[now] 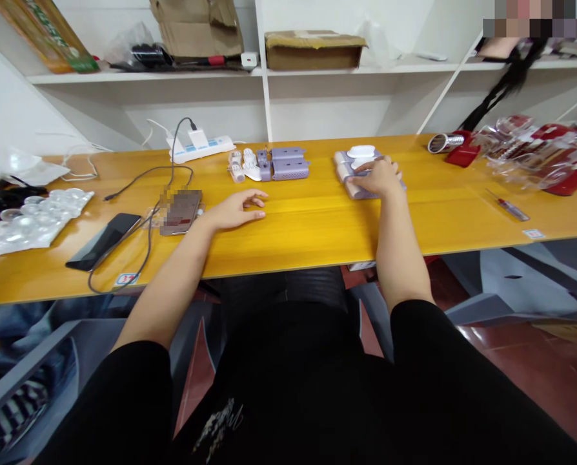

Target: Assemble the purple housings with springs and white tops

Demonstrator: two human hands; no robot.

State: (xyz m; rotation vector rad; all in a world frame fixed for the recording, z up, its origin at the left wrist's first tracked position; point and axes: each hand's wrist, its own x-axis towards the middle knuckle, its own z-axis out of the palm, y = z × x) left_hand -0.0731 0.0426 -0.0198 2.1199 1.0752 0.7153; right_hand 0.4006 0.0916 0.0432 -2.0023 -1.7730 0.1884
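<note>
My left hand (237, 209) is held just over the yellow table, palm down, with its fingers apart and nothing in them. To the right, my right hand (383, 177) bends its fingers over a group of lavender and white plastic casings (361, 192) and grips one of them; the hand hides part of the group. A white oval piece (361, 152) lies at the back of this group. Ahead of my left hand sit lavender casings with slots and vent holes (290, 164). Beside them are small white and clear parts (250, 165).
A phone (103, 241), another phone-like device (184, 213) and a grey cable (149, 248) lie left, near a power strip (206, 148). Clear domed parts (37, 216) are further left. Right are a screwdriver (512, 208) and red and clear parts (535, 152). Shelves stand behind; people are at both sides.
</note>
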